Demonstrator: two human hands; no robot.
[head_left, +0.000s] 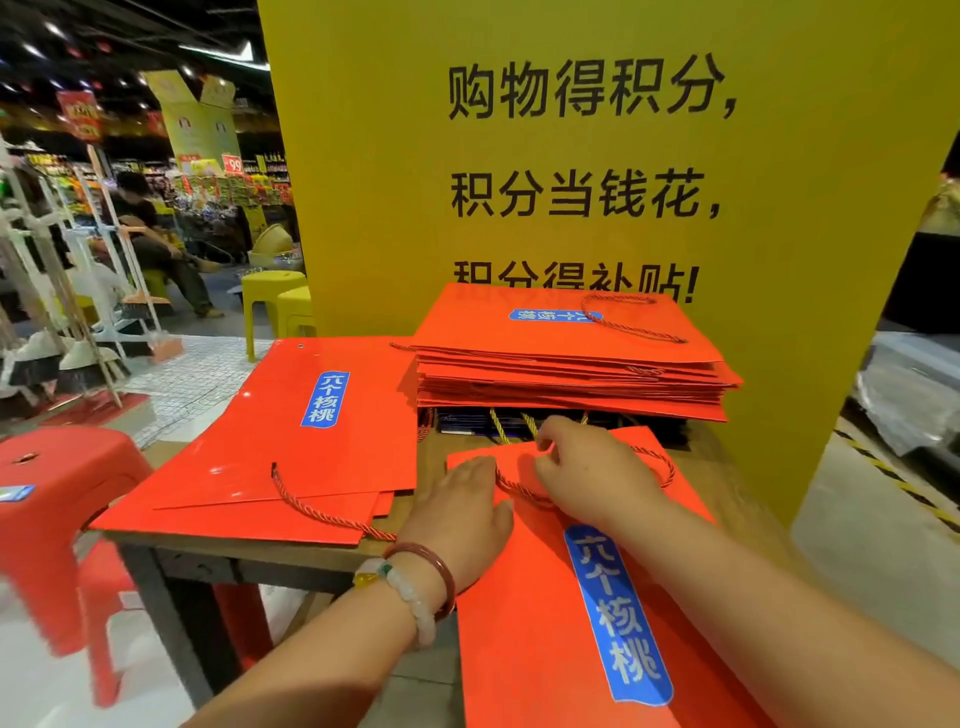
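Note:
A flat red paper bag with a blue label lies in front of me, hanging over the near edge of the wooden table. My left hand, with bracelets on the wrist, presses flat on the bag's top left corner. My right hand pinches the bag's red rope handle near the top edge. To the left lies a small pile of the same red bags. A taller stack of red bags sits at the back of the table.
A yellow sign board with black characters stands right behind the table. Red plastic stools stand at the left, yellow stools further back. A person sits among shop shelves and brooms at far left. Dark bags lie under the tall stack.

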